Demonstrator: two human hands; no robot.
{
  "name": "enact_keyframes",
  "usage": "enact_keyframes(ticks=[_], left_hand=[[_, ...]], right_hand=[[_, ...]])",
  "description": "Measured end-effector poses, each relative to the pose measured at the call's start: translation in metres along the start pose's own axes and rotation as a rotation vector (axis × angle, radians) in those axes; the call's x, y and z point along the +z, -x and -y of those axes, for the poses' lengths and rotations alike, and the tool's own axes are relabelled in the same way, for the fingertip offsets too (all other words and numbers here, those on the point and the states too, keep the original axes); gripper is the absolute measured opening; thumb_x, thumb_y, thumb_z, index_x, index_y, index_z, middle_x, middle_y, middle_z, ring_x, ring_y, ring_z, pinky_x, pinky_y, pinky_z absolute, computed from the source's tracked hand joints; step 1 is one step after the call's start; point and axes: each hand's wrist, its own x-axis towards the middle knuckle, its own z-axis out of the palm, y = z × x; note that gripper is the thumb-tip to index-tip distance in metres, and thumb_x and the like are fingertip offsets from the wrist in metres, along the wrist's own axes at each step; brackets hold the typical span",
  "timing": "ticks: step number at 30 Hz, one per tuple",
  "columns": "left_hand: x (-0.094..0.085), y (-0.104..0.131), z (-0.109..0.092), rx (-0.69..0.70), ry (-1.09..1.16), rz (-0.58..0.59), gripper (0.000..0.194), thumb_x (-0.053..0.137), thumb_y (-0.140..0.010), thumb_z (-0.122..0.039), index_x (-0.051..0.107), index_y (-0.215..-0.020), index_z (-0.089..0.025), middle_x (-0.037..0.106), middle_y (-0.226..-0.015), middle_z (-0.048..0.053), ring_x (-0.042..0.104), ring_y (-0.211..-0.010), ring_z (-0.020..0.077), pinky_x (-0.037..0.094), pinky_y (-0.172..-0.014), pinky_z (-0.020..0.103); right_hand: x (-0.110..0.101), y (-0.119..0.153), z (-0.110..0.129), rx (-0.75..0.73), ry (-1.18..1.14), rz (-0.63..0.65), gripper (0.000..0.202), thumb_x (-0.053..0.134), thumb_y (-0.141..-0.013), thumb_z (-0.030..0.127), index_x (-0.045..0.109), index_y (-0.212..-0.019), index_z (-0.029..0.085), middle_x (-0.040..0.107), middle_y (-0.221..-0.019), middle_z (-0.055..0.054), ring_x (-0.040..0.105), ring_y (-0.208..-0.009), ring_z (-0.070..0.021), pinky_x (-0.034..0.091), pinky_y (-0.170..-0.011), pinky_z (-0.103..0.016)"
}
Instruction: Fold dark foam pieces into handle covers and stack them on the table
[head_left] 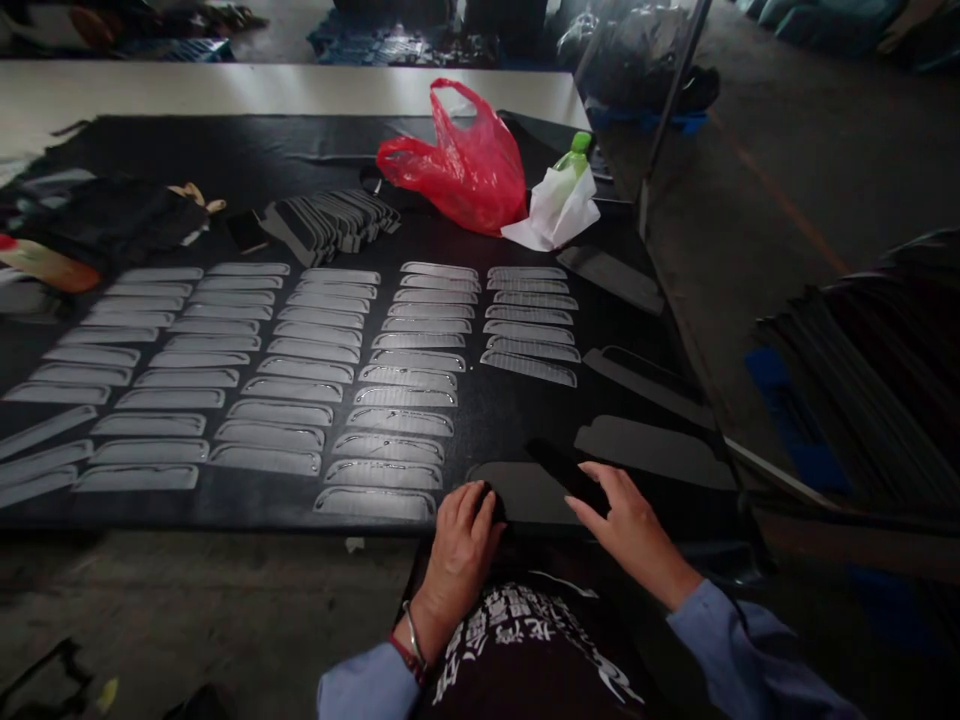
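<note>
My right hand (628, 522) pinches a long flat black piece (564, 470) between thumb and fingers, tilted above the table edge. Beneath it, a dark grey panel with rounded corners (517, 482) lies flat at the front edge. My left hand (463, 535) is closed at that panel's left end, its fingers curled down; something black shows by the fingertips, but I cannot make out what. To the left, several pale grey, glossy-edged strips (390, 447) lie in columns. More dark panels (652, 450) rest at the right side of the table.
At the back stand a red plastic bag (480, 175) and a green-capped bottle (576, 155) wrapped in white paper. A fanned stack of dark pieces (330, 222) lies beside a dark phone-like object (246, 232). Right of the table, sheets are piled (877, 390) near a blue pallet.
</note>
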Motion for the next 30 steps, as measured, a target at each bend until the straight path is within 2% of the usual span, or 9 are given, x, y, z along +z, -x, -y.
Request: enact_keyframes(ticks=[4, 10, 16, 23, 30], left_hand=[[-0.002, -0.002, 0.001, 0.052, 0.075, -0.047, 0.022, 0.053, -0.084, -0.013, 0.052, -0.106, -0.013, 0.059, -0.098, 0.012, 0.054, -0.093, 0.0211, 0.052, -0.08, 0.036], [0.001, -0.003, 0.004, 0.044, 0.073, -0.06, 0.018, 0.05, -0.085, -0.012, 0.051, -0.103, -0.013, 0.058, -0.093, 0.011, 0.054, -0.087, 0.02, 0.053, -0.075, 0.035], [0.002, -0.005, 0.005, 0.031, 0.063, -0.004, 0.027, 0.049, -0.087, -0.014, 0.047, -0.114, -0.01, 0.057, -0.093, 0.012, 0.053, -0.085, 0.0204, 0.053, -0.072, 0.036], [0.007, -0.008, 0.004, -0.02, 0.012, 0.082, 0.035, 0.05, -0.087, -0.016, 0.044, -0.121, -0.01, 0.056, -0.097, 0.012, 0.053, -0.088, 0.0218, 0.052, -0.074, 0.038], [0.007, -0.006, 0.004, -0.015, 0.021, 0.08, 0.034, 0.048, -0.087, -0.015, 0.045, -0.121, -0.01, 0.055, -0.098, 0.012, 0.052, -0.089, 0.0213, 0.052, -0.076, 0.037]], right_hand=[[0.012, -0.006, 0.018, -0.177, 0.104, 0.138, 0.032, 0.056, -0.081, 0.023, 0.049, -0.112, 0.022, 0.059, -0.108, -0.009, 0.054, -0.1, -0.0246, 0.045, -0.086, -0.041], [0.019, -0.02, 0.02, -0.296, 0.22, 0.227, 0.036, 0.058, -0.079, 0.02, 0.05, -0.114, 0.022, 0.057, -0.107, -0.008, 0.054, -0.098, -0.0238, 0.045, -0.083, -0.038], [0.017, -0.029, 0.027, -0.347, 0.29, 0.247, 0.031, 0.06, -0.079, 0.017, 0.051, -0.109, 0.021, 0.057, -0.103, -0.008, 0.054, -0.095, -0.0234, 0.046, -0.078, -0.037], [0.016, -0.032, 0.032, -0.346, 0.365, 0.273, 0.036, 0.066, -0.076, 0.017, 0.05, -0.109, 0.019, 0.056, -0.101, -0.008, 0.052, -0.092, -0.024, 0.046, -0.077, -0.038], [0.016, -0.033, 0.033, -0.35, 0.369, 0.272, 0.036, 0.066, -0.076, 0.017, 0.051, -0.109, 0.018, 0.056, -0.1, -0.007, 0.052, -0.092, -0.0229, 0.046, -0.076, -0.037]])
